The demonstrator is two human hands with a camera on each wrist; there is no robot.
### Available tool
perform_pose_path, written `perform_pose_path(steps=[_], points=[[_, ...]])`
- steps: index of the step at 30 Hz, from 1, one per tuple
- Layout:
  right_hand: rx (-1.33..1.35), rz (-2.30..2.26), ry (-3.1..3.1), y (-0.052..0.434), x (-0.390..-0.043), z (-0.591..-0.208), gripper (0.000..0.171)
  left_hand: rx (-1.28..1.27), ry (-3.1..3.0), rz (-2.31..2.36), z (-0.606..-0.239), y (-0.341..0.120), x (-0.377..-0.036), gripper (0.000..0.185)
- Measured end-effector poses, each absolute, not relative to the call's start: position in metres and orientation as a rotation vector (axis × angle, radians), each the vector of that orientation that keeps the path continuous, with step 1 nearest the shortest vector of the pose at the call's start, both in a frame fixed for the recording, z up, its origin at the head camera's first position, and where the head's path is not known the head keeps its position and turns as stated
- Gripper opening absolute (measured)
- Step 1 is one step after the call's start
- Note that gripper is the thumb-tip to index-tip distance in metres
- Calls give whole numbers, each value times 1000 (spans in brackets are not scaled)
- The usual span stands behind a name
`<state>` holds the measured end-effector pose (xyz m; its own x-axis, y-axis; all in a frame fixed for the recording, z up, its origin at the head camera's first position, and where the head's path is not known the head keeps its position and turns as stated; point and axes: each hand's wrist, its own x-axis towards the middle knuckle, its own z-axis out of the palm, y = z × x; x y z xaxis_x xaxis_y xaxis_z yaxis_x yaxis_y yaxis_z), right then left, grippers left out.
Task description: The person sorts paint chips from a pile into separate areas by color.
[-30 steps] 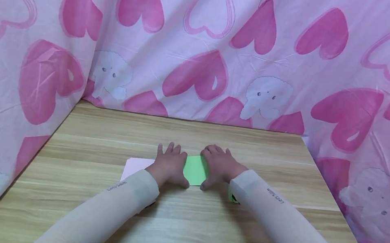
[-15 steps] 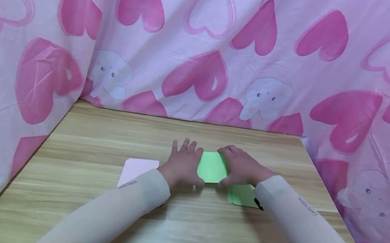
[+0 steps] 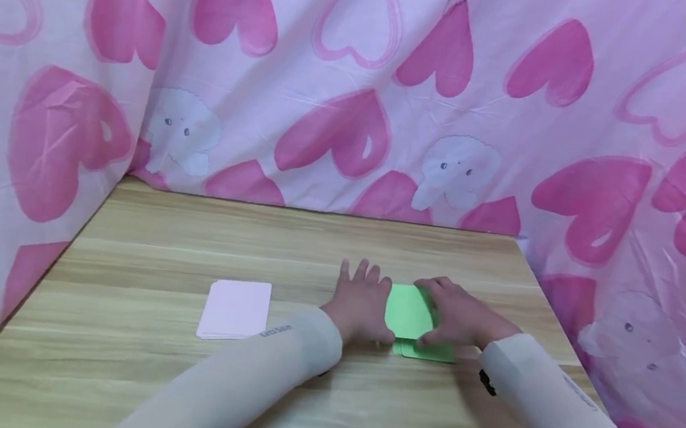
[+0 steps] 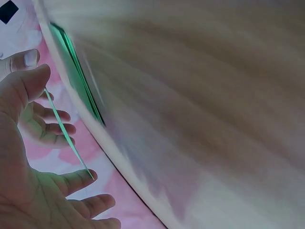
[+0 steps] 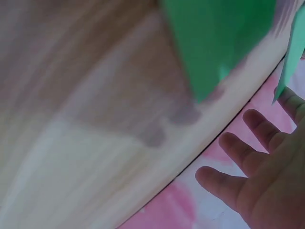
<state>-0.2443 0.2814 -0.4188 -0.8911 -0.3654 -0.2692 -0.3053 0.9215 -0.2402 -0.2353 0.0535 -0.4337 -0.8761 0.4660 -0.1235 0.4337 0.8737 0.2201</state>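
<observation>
A light green card [image 3: 409, 313] with rounded corners is held by its sides between my two hands. My left hand [image 3: 363, 307] has its thumb and index finger at the near and far ends of the left edge, other fingers spread. My right hand [image 3: 466, 317] grips the opposite side in the same way. Seen from the left wrist, the card [image 4: 64, 128] shows edge-on, raised off the table. Under and just in front of it lies a stack of green cards [image 3: 429, 351], partly covered. The right wrist view catches these stacked cards [image 5: 219, 43] and several right fingers; the right thumb is hidden there.
A stack of pale pink cards [image 3: 236, 308] lies to the left on the wood-grain table [image 3: 153, 370]. Pink heart-printed cloth [image 3: 342, 120] hangs along the table's back and both sides. My left sleeve [image 3: 270, 371] passes close by the pink stack.
Both hands have carried the green card to the right, from beside the pink stack to above the green stack. The pink stack is now uncovered. The head view has shifted slightly.
</observation>
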Motion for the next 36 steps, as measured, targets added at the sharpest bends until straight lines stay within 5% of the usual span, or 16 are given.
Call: perform_pose_path(steps=[25, 36], points=[[-528, -278, 2720, 307, -234, -432, 110, 630, 2818, 196, -439, 86, -224, 95], [-468, -303, 2729, 309, -234, -430, 121, 696, 2816, 254, -439, 74, -227, 114]])
